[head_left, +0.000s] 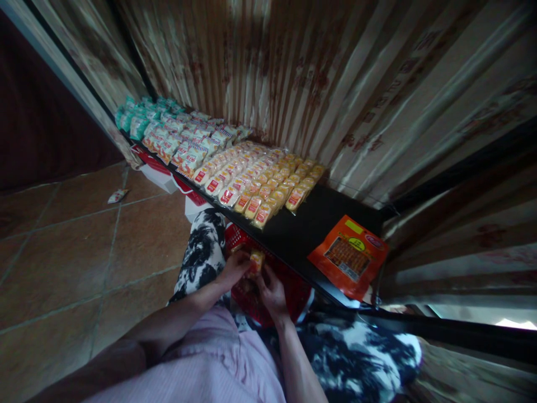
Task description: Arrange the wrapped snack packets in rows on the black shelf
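Observation:
Between my knees, over a red basket [289, 282], I hold a small yellow snack packet [257, 259] with a red label. My left hand [235, 267] grips it from the left, fingers closed at its edge. From the right, my right hand [271, 288] has its fingertips against the packet's lower side. Part of the packet is covered by my fingers. Matching yellow packets [279, 190] stand in rows on the black shelf [289, 235] just ahead. What else lies in the basket is too dark to make out.
Left along the shelf are pale packets [235, 179], white printed bags [191, 157] and green bags [138, 124]. An orange pouch [350, 257] lies on the right. Behind hangs a curtain [268, 73]. A small wrapper [117, 196] is on the tiled floor [71, 246].

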Demonstrator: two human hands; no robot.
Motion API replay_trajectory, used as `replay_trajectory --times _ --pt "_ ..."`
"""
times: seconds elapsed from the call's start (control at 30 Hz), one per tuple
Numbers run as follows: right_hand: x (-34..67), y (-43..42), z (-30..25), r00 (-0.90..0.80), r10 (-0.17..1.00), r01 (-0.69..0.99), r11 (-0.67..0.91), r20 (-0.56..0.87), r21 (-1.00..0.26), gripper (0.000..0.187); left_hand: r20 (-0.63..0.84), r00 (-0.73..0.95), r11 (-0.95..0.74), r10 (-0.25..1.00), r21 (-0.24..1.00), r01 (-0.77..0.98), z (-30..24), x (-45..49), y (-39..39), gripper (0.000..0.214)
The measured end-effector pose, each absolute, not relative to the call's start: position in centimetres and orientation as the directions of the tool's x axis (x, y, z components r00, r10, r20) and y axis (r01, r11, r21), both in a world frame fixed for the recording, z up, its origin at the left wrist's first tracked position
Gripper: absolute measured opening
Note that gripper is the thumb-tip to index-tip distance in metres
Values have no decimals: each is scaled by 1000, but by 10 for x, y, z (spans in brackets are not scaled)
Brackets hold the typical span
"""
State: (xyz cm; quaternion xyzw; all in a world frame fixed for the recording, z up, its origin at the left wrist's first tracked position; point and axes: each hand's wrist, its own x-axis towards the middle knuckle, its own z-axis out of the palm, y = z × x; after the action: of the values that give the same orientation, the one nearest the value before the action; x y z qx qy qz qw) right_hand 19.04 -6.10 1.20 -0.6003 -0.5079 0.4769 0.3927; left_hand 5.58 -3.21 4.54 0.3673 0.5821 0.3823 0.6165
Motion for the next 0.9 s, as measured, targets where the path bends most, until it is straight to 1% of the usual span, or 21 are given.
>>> replay_trajectory --times 0.1,0.23,0.47,0.63,0.7,0.77,0.9 --pt "192 -61 12 19 995 341 -102 -102 -934 52 -388 8 388 922 922 1 46 56 -34 6" --pt "194 -63 15 38 997 499 38 66 -866 53 -265 -28 267 964 960 88 53 58 -36 5" --pt "198 -62 22 94 935 611 218 343 -761 41 -107 -30 112 994 966 231 67 66 -37 10" --pt "203 -59 33 122 859 675 296 498 -676 35 35 -23 -26 999 946 323 82 74 -35 17" --pt "206 -57 39 125 842 685 309 524 -660 32 73 -14 -63 997 934 352 90 78 -33 18" --pt "209 -54 46 123 850 683 302 512 -665 29 87 -17 -75 996 927 367 97 82 -30 19" --pt "217 -42 63 166 873 663 245 458 -707 33 116 -1 -109 993 937 332 108 92 -22 22"
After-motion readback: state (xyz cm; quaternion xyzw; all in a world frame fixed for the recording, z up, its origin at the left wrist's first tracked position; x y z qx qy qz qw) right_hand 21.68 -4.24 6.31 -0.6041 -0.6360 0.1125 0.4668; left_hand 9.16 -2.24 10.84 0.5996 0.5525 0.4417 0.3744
